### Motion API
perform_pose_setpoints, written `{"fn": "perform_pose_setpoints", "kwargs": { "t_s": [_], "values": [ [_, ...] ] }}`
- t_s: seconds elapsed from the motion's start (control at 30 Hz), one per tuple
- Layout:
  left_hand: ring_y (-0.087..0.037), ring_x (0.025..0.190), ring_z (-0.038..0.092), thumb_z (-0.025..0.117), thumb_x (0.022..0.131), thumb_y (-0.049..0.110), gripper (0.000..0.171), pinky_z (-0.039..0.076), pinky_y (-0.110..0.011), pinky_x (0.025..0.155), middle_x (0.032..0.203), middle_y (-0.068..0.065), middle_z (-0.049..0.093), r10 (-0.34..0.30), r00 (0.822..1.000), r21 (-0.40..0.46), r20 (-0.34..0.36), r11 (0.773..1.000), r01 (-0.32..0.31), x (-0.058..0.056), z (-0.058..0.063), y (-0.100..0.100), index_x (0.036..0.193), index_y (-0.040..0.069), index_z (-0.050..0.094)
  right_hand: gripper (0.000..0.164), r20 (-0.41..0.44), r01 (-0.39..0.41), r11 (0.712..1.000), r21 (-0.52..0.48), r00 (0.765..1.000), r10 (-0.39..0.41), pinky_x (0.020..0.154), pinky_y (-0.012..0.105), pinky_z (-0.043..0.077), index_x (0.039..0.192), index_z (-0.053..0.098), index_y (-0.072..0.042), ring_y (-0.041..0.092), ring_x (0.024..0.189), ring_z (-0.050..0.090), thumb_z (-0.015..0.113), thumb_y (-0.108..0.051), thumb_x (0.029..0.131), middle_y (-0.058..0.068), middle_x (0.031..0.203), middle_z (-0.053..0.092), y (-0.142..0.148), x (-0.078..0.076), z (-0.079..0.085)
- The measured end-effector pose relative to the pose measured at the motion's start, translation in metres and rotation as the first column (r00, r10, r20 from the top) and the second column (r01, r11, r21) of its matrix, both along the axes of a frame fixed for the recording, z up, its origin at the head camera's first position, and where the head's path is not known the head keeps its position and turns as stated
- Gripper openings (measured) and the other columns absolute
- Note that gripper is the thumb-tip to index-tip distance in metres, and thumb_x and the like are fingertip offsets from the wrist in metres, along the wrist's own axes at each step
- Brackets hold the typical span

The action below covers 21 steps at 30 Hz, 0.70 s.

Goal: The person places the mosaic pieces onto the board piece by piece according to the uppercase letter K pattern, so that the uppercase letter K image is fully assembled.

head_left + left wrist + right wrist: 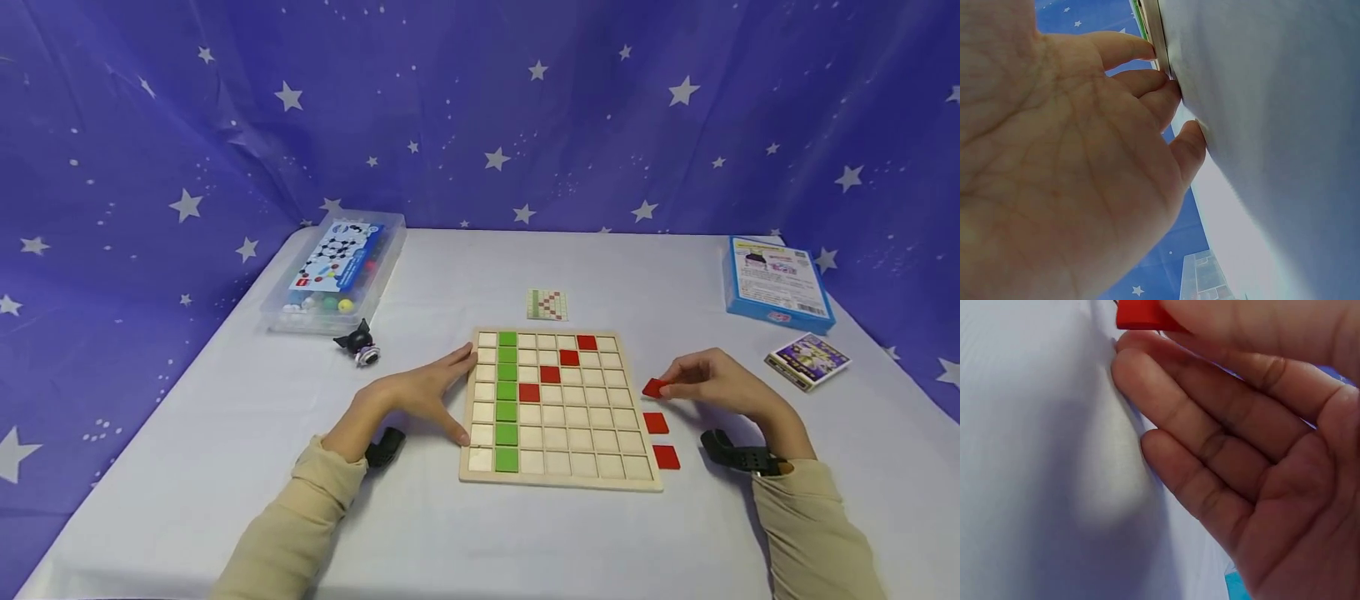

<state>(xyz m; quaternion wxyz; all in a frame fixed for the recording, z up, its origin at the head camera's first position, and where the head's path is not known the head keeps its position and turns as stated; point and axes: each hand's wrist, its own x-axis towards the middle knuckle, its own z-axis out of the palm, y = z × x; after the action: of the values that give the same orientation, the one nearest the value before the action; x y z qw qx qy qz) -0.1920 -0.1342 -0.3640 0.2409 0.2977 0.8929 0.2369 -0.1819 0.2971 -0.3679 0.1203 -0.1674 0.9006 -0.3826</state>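
A wooden grid board [560, 482] lies flat on the white table. Its second column holds green tiles [507, 412], and several red tiles [550, 375] run diagonally up to the right. My left hand [420, 393] rests at the board's left edge, fingers spread, fingertips touching the frame; the left wrist view shows the palm [1066, 162] beside that edge. Just off the board's right side, my right hand [716, 385] pinches a red tile [655, 388] between thumb and fingers; the tile [1144, 314] also shows in the right wrist view. Two more red tiles [656, 423] lie below it.
A small pattern card [547, 305] lies behind the board. At the left are a clear plastic case [333, 271] and a black figurine [360, 342]. A blue box [778, 283] and a small purple box [807, 362] sit at the right. A starry curtain hangs behind.
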Motion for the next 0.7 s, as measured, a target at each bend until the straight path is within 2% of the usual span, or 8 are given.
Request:
{"fn": "perform_pose_setpoints", "kwargs": {
  "t_s": [0.23, 0.37, 0.5, 0.7],
  "values": [
    [-0.026, 0.15, -0.001, 0.087, 0.066, 0.041, 0.124, 0.013, -0.046, 0.121, 0.163, -0.007, -0.006, 0.01, 1.0, 0.016, 0.016, 1.0, -0.01, 0.0045, -0.0032, -0.0018, 0.155, 0.008, 0.007, 0.023, 0.067, 0.008, 0.999, -0.045, 0.998, -0.005, 0.069, 0.021, 0.049, 0.104, 0.066, 0.008, 0.007, 0.073, 0.062, 0.064, -0.007, 0.088, 0.009, 0.086, 0.07, 0.0013, 0.0017, 0.0001],
    [-0.026, 0.15, 0.0, 0.087, 0.066, 0.042, 0.123, 0.014, -0.046, 0.121, 0.163, -0.007, -0.005, 0.009, 1.0, 0.023, 0.017, 1.0, -0.01, 0.0047, -0.0052, 0.0004, 0.155, 0.008, 0.008, 0.026, 0.056, -0.025, 0.998, -0.053, 0.998, 0.028, 0.069, 0.02, 0.05, 0.109, 0.066, 0.01, 0.005, 0.074, 0.062, 0.062, -0.007, 0.089, 0.004, 0.087, 0.072, 0.0062, 0.0027, -0.0017],
    [-0.026, 0.15, 0.001, 0.086, 0.067, 0.042, 0.123, 0.014, -0.046, 0.121, 0.163, -0.007, -0.005, 0.007, 1.0, 0.016, 0.009, 1.0, -0.007, 0.0049, -0.0051, 0.0007, 0.155, 0.008, 0.009, 0.02, 0.06, -0.022, 0.999, -0.05, 0.998, 0.025, 0.07, 0.02, 0.049, 0.101, 0.067, 0.007, 0.005, 0.076, 0.06, 0.064, -0.006, 0.087, 0.003, 0.088, 0.071, 0.0061, 0.0026, -0.0033],
    [-0.027, 0.15, 0.002, 0.086, 0.066, 0.043, 0.124, 0.015, -0.046, 0.121, 0.163, -0.008, -0.004, 0.003, 1.0, 0.005, -0.006, 1.0, -0.003, 0.0021, -0.0033, -0.0012, 0.155, 0.008, 0.008, 0.017, 0.066, 0.024, 1.0, -0.012, 0.998, -0.023, 0.068, 0.022, 0.045, 0.093, 0.064, 0.002, 0.009, 0.074, 0.056, 0.069, -0.01, 0.083, 0.007, 0.085, 0.066, 0.0021, -0.0002, -0.0027]
  ]
}}
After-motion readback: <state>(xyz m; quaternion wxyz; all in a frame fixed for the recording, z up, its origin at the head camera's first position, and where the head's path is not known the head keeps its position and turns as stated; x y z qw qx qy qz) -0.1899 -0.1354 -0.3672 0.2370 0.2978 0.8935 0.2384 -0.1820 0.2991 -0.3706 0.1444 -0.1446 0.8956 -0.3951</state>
